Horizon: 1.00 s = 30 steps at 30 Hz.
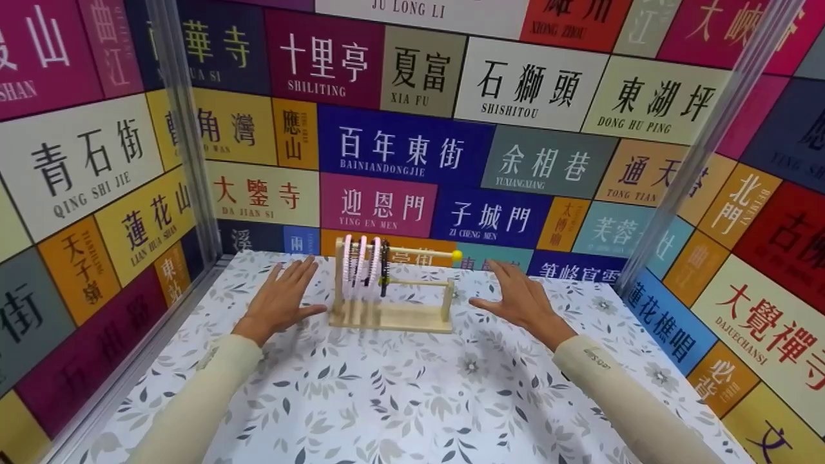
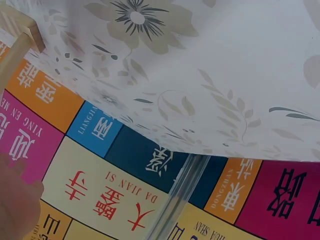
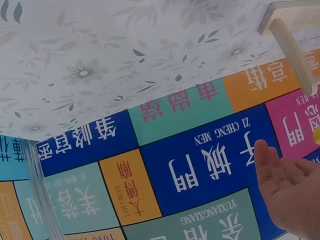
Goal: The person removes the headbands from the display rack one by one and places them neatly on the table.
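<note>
Pink coiled rings (image 1: pixel 376 261) hang on the pale wooden rack (image 1: pixel 412 318); bare left hand (image 1: pixel 277 299) left, bare right hand (image 1: pixel 523 299) right, multicoloured lettered wall (image 1: pixel 405 145) behind.

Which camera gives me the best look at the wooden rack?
The head view: it shows the wooden rack from end to end, though bands cover part. The left wrist view catches only a piece, the right wrist one end.
</note>
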Tool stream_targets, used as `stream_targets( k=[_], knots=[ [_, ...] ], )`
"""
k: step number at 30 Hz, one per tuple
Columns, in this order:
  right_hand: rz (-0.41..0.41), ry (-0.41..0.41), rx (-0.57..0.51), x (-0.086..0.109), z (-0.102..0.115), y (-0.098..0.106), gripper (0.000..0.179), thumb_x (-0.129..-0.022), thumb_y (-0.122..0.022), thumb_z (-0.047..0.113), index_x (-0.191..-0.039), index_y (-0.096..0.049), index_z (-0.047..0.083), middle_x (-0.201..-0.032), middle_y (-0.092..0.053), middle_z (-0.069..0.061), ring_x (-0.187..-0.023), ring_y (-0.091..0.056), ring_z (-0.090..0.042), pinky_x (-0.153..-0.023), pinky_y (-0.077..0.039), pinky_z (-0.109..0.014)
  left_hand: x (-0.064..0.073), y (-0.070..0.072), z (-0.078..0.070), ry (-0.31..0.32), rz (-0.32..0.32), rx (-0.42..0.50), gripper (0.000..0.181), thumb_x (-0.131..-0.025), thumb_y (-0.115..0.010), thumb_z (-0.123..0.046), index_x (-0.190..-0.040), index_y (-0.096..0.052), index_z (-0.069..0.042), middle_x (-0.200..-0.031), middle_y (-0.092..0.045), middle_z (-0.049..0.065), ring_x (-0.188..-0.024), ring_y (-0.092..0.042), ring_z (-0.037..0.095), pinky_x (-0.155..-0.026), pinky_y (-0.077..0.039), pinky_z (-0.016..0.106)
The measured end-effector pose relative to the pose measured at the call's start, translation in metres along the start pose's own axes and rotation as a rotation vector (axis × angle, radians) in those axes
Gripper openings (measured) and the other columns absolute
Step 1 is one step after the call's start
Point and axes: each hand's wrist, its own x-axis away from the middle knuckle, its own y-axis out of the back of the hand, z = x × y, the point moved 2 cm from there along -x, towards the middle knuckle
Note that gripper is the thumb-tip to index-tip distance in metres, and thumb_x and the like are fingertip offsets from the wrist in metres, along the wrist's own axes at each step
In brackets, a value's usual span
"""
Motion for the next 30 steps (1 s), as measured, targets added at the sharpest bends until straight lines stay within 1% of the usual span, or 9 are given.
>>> stream_targets(
  k=[5,12,14,15,17,19,24,27,30],
  knots=[
    [-0.010,0.026,-0.009,0.000,0.007,0.000,0.100,-0.085,-0.068,0.075,-0.159,-0.041,0.014,-0.158,-0.046,-0.016,-0.139,-0.050,-0.040,-0.098,-0.057,-0.058,0.000,-0.005,-0.001,-0.007,0.006,0.036,0.099,-0.096,-0.064,-0.062,-0.165,-0.021,-0.007,-0.173,-0.017,0.013,-0.156,-0.023,0.037,-0.129,-0.009,0.060],
    [-0.002,0.033,-0.017,-0.005,0.024,-0.001,0.097,-0.086,-0.067,0.075,-0.159,-0.043,0.017,-0.157,-0.049,-0.016,-0.132,-0.057,-0.039,-0.096,-0.059,-0.055,-0.002,-0.011,-0.003,-0.020,0.022,0.036,0.096,-0.096,-0.064,-0.061,-0.165,-0.023,-0.007,-0.173,-0.015,0.011,-0.156,-0.024,0.037,-0.129,-0.010,0.059],
    [-0.008,0.048,-0.032,-0.007,0.031,-0.003,0.094,-0.086,-0.068,0.074,-0.157,-0.045,0.017,-0.154,-0.052,-0.016,-0.117,-0.067,-0.037,-0.085,-0.063,-0.050,-0.004,-0.013,-0.005,-0.025,0.022,0.043,0.095,-0.096,-0.065,-0.060,-0.165,-0.024,-0.007,-0.173,-0.017,0.010,-0.156,-0.024,0.037,-0.129,-0.010,0.059],
    [-0.010,0.058,-0.039,-0.008,0.034,-0.004,0.092,-0.086,-0.068,0.073,-0.157,-0.046,0.018,-0.153,-0.053,-0.016,-0.107,-0.070,-0.036,-0.076,-0.064,-0.047,-0.004,-0.015,-0.006,-0.028,0.020,0.047,0.094,-0.096,-0.065,-0.059,-0.164,-0.025,-0.007,-0.172,-0.018,0.011,-0.156,-0.025,0.038,-0.129,-0.010,0.059],
    [-0.015,0.076,-0.051,-0.010,0.042,-0.006,0.090,-0.086,-0.068,0.072,-0.156,-0.048,0.018,-0.151,-0.055,-0.015,-0.088,-0.073,-0.031,-0.059,-0.061,-0.040,-0.005,-0.017,-0.007,-0.029,0.017,0.065,0.093,-0.096,-0.067,-0.057,-0.164,-0.028,-0.007,-0.172,-0.022,0.011,-0.155,-0.025,0.039,-0.129,-0.011,0.060],
    [-0.015,0.090,-0.062,-0.011,0.049,-0.008,0.089,-0.087,-0.068,0.071,-0.155,-0.049,0.017,-0.151,-0.056,-0.014,-0.075,-0.071,-0.028,-0.052,-0.056,-0.037,-0.006,-0.020,-0.009,-0.033,0.017,0.068,0.092,-0.096,-0.068,-0.055,-0.163,-0.029,-0.007,-0.171,-0.025,0.012,-0.155,-0.026,0.041,-0.128,-0.011,0.061],
    [-0.009,0.093,-0.067,-0.013,0.067,-0.014,0.087,-0.088,-0.067,0.073,-0.153,-0.053,0.017,-0.150,-0.057,-0.012,-0.067,-0.069,-0.021,-0.054,-0.057,-0.034,-0.008,-0.027,-0.012,-0.049,0.029,0.062,0.086,-0.097,-0.068,-0.053,-0.162,-0.033,-0.010,-0.169,-0.031,0.010,-0.154,-0.028,0.040,-0.128,-0.012,0.060],
    [0.003,0.093,-0.070,-0.016,0.077,-0.019,0.086,-0.087,-0.066,0.074,-0.153,-0.053,0.019,-0.148,-0.059,-0.011,-0.054,-0.059,-0.014,-0.043,-0.048,-0.031,-0.008,-0.032,-0.012,-0.054,0.023,0.078,0.082,-0.097,-0.069,-0.051,-0.160,-0.038,-0.010,-0.166,-0.037,0.011,-0.153,-0.030,0.041,-0.128,-0.013,0.061],
    [-0.004,0.101,-0.078,-0.020,0.087,-0.024,0.084,-0.087,-0.067,0.073,-0.151,-0.055,0.020,-0.142,-0.065,-0.009,-0.051,-0.052,-0.008,-0.040,-0.043,-0.027,-0.007,-0.037,-0.009,-0.059,-0.005,0.100,0.078,-0.096,-0.071,-0.049,-0.157,-0.044,-0.009,-0.161,-0.045,0.013,-0.151,-0.034,0.042,-0.127,-0.015,0.062]
  ],
)
